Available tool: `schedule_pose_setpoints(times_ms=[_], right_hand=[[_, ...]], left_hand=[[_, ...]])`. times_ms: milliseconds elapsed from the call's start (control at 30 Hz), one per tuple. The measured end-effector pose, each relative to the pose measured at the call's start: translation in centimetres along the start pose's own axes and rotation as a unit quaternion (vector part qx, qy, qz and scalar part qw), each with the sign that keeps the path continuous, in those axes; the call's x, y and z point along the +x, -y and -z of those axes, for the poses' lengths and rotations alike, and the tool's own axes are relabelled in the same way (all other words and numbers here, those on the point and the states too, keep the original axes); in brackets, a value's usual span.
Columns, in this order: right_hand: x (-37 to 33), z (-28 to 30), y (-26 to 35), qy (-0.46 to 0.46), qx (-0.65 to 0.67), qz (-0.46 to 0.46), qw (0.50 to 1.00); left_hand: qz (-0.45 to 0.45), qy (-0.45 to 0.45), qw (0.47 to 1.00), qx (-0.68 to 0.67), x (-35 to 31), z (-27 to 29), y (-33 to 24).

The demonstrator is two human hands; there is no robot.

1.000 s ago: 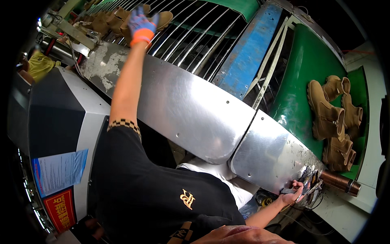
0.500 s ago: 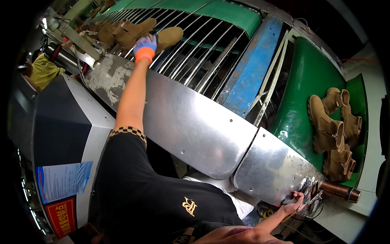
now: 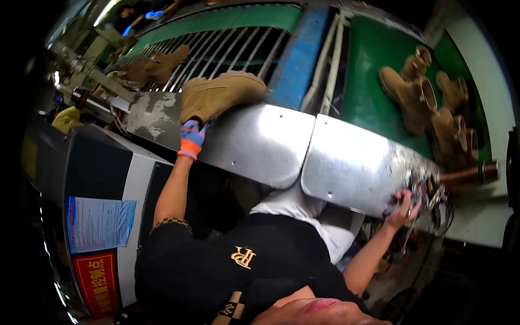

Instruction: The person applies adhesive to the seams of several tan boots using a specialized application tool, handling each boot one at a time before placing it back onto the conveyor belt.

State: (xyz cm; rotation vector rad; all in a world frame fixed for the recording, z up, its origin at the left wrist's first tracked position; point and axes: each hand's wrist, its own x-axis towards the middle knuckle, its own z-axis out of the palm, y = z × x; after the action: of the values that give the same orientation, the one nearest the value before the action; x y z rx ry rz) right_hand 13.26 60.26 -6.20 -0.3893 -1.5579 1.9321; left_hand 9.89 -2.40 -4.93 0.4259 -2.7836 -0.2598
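Note:
My left hand (image 3: 193, 135), in a blue and orange glove, grips a tan suede boot (image 3: 222, 93) by its shaft. The boot lies on its side over the rim of the shiny metal guard (image 3: 271, 146) of a conveyor. My bare right hand (image 3: 403, 206) rests on the lower right edge of that guard, its fingers curled around a cluster of wires and small parts (image 3: 428, 189). More tan boots (image 3: 149, 67) lie on the roller bars (image 3: 227, 46) behind the held one.
Several tan boots (image 3: 428, 100) lie heaped on the green belt (image 3: 374, 59) at the right. A blue bar (image 3: 298, 54) crosses the conveyor. A grey and black machine cabinet (image 3: 81, 173) with a taped paper sheet stands at the left. Another person's gloved hand (image 3: 154, 14) shows far back.
My left hand drew back from the far rollers toward me, bringing one tan boot onto the metal guard. My right hand stayed at the guard's lower right edge.

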Motion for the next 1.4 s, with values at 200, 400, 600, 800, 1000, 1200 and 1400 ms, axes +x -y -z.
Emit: schedule_pose_setpoints(times_ms=[200,400,600,800,1000,1200,1400], right_hand=[[0.2,0.7,-0.9,0.016,0.025,0.009,1.0],[0.4,1.5,-0.2,0.027,0.019,0.029,0.999],[-0.1,1.0,-0.5,0.051,0.025,0.039,0.998],[-0.2,1.7,-1.0,0.057,0.0,0.051,0.997],[-0.6,1.1,-0.1,0.043,-0.011,0.056,0.997],[-1.6,1.1,0.6,-0.072,0.023,0.028,0.997],[-9.7,0.2,3.4,0.043,0.026,-0.107,0.993]], left_hand=[[-0.145,0.266,0.941,0.15,-7.8,5.2,1.9],[-0.277,0.019,0.958,-0.075,0.3,10.0,-14.2],[-0.196,0.299,0.912,0.199,9.2,3.5,-19.2],[-0.392,0.091,0.914,0.054,5.0,4.5,-17.2],[-0.31,-0.128,0.903,-0.269,-0.4,13.2,-14.9],[-0.243,-0.186,0.757,-0.578,1.0,8.9,-16.6],[-0.371,0.05,0.685,-0.625,3.2,7.6,-24.2]])
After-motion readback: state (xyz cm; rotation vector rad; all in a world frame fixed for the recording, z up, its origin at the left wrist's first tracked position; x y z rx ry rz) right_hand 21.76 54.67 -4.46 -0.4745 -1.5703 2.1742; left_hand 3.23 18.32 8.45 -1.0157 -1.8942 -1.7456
